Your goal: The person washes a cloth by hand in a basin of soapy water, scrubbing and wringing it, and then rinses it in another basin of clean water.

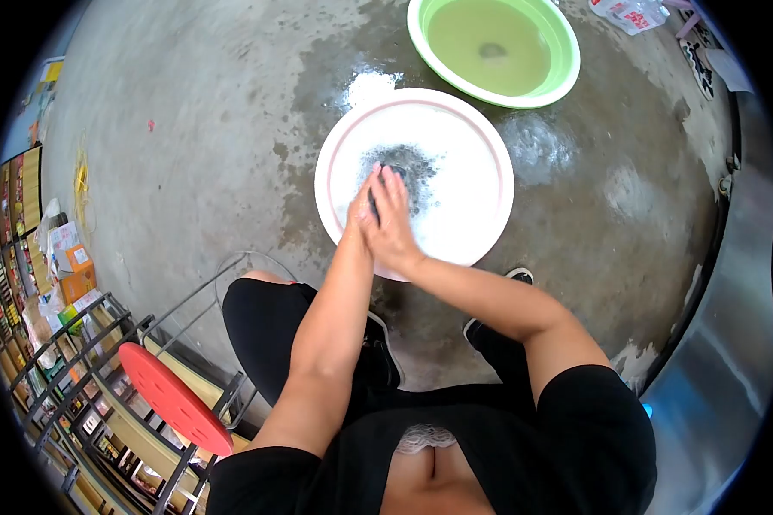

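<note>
A white basin [459, 206] with a pale pink ring inside its rim stands on the floor before me, holding white suds. Over its left part, my left hand [362, 206] and my right hand [392, 225] press together palm to palm. Between them shows a small dark item [374, 204], perhaps wet cloth; its kind is mostly hidden. My right fingers lie long and close together, slightly blurred, over the left hand. Just beyond the fingertips, a dark patch with bubbles [416, 172] breaks the white foam.
A green basin [567, 64] of murky water stands beyond, to the right. A red stool seat [172, 399] and metal racks with packaged goods are at left. Wet concrete surrounds the basins. Plastic bottles [631, 13] and a metal panel [713, 343] are at right.
</note>
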### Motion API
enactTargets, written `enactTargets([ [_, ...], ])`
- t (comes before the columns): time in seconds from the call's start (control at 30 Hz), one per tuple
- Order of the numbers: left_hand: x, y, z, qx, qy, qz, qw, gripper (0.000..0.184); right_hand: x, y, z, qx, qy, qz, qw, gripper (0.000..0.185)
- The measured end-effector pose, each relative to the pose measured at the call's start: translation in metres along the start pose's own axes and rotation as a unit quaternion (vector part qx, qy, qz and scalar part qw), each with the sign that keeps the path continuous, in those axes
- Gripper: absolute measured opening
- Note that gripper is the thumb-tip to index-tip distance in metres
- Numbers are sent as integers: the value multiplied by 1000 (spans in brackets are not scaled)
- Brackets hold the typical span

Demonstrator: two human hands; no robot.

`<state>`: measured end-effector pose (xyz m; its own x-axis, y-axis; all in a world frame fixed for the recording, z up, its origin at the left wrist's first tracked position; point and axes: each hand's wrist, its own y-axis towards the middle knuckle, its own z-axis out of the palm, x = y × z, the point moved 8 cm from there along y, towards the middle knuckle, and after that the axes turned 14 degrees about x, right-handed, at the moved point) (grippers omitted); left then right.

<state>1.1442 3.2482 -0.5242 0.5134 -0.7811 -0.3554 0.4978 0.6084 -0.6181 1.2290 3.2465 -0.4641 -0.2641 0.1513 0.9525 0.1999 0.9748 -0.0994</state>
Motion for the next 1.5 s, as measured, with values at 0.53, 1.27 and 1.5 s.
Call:
enactTargets([
  [0.53, -5, -24, 47, -80, 137, 117, 980, 27, -36, 22, -8, 140, 429, 165, 877, 42],
  [1.27, -8, -24, 48, -59, 0, 76, 995, 28, 42, -4, -31, 117, -113, -208, 965, 36],
  [1.5, -16, -23, 30, -144, 224, 110, 958, 29, 9, 17, -21, 190, -4, 71, 979, 27],
])
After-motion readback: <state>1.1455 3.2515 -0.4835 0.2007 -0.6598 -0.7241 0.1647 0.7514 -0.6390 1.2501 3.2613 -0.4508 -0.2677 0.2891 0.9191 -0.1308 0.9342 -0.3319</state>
